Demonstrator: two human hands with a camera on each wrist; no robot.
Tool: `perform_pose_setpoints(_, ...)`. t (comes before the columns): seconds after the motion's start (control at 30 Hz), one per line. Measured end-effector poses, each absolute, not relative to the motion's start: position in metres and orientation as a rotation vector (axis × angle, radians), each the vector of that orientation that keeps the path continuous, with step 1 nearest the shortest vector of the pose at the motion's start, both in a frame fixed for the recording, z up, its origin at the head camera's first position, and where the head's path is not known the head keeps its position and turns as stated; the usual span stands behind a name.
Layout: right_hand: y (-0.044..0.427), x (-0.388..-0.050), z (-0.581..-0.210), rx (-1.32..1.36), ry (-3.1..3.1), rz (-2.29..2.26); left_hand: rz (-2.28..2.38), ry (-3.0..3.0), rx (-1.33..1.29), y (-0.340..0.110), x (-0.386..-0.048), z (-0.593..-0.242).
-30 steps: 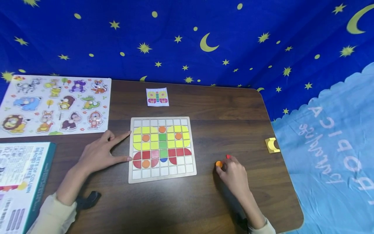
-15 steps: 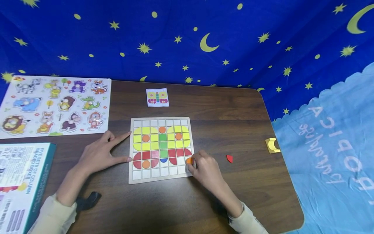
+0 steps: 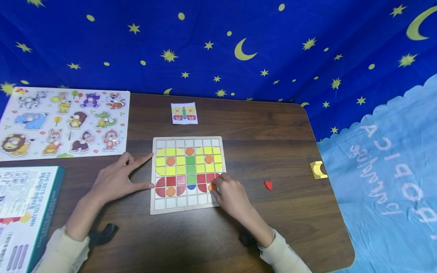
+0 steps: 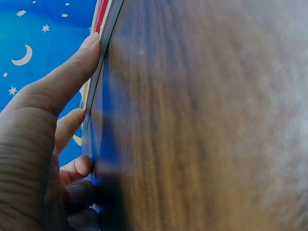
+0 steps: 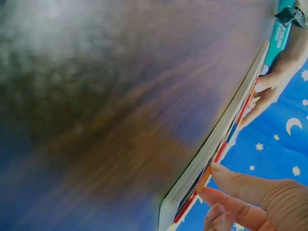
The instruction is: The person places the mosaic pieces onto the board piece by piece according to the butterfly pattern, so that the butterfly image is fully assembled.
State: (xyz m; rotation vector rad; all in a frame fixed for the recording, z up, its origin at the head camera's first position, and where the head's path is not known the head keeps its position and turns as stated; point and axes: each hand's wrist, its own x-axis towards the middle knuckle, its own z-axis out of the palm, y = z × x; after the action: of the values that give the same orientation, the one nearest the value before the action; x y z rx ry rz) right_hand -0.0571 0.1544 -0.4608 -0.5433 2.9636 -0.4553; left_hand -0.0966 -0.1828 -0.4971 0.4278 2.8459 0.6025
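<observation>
A wooden grid board (image 3: 187,209) lies on the table, its squares partly filled with yellow, red, green, blue and orange pieces in a butterfly shape. My right hand (image 3: 232,195) pinches an orange round piece (image 3: 212,187) over the board's lower right squares; the right wrist view shows the thumb and a finger on that orange piece (image 5: 204,179). My left hand (image 3: 117,180) touches the board's left edge with thumb and index finger extended, as the left wrist view also shows. A red quarter-circle piece (image 3: 268,185) lies on the table right of my right hand.
A small butterfly picture card (image 3: 184,113) lies behind the board. To the left are an animal puzzle board (image 3: 65,123) and a teal-edged box (image 3: 29,216). A yellow piece with a curved cutout (image 3: 318,169) sits at the table's right edge. A starry blue cloth hangs behind.
My right hand has carried the orange round piece leftward from beside the red quarter-circle to the board's lower right squares. The left hand stays at the board's edge.
</observation>
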Motion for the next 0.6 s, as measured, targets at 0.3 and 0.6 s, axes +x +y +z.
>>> perform_pose_setpoints(0.3, 0.15, -0.057, -0.46, -0.524, 2.949, -0.414, 0.586, 2.82, 0.417, -0.182, -0.098, -0.496)
perform_pose_setpoints(0.6, 0.166, -0.052, -0.456, -0.471, 2.984, -0.462, 0.587, 2.822, 0.421, -0.182, -0.097, -0.495)
